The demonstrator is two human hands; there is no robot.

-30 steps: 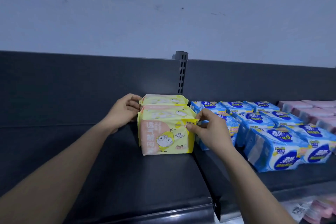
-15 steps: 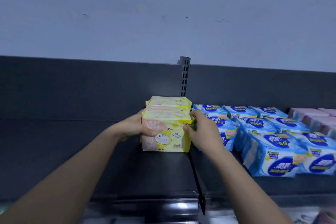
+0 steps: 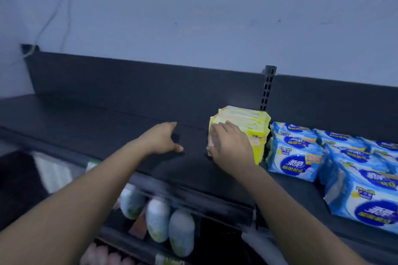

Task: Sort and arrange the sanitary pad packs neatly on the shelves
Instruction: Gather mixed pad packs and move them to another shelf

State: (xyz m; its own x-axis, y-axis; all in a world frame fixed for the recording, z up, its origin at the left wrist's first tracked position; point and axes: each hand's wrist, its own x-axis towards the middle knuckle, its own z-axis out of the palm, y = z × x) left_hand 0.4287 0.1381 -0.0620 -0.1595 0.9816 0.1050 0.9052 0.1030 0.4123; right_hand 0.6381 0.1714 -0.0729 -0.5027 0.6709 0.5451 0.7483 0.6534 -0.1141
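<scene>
On the shelf (image 3: 103, 131), right hand (image 3: 230, 148), fingers (image 3: 218, 128) spread, touches upright forward-facing yellow packs (image 3: 257, 128); left hand (image 3: 161, 140) hangs loose.

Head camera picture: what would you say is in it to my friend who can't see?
A person's right hand rests against the front of some yellow pad packs on a dark shelf, while the left hand is open beside them, holding nothing. Rows of blue packs sit to the right.
</scene>
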